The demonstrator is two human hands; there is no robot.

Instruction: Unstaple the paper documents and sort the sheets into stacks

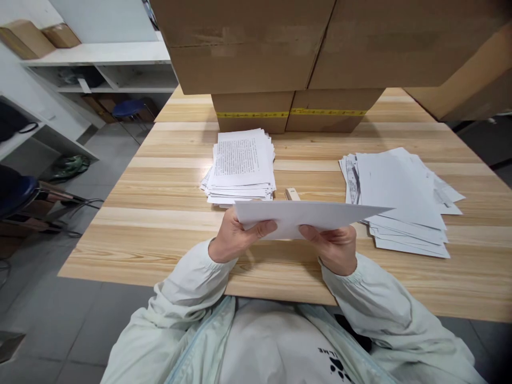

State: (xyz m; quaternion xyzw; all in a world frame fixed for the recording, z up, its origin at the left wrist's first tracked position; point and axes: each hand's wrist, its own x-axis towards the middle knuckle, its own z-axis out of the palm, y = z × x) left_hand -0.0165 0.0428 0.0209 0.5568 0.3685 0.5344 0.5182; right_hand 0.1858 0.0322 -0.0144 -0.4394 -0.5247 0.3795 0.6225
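Both my hands hold up white paper [296, 216] over the front part of the table, seen nearly edge-on. My left hand [236, 237] grips its left side, thumb on the near face and fingers hidden behind. On the right, my right hand [336, 245] pinches the lower edge in the same way. Whether it is one sheet or several I cannot tell. Beyond it, to the left, lies a stack of printed sheets [240, 160]. A looser pile of papers [400, 186] is fanned out at the right. Behind the held paper a small beige object [292, 194] is partly hidden.
Large cardboard boxes [256, 48] are stacked at the back of the wooden table [152, 213], with yellow tape on the lower ones. Another carton [468, 80] stands at the far right. To the left are white shelves [116, 53] and a blue stool [128, 108].
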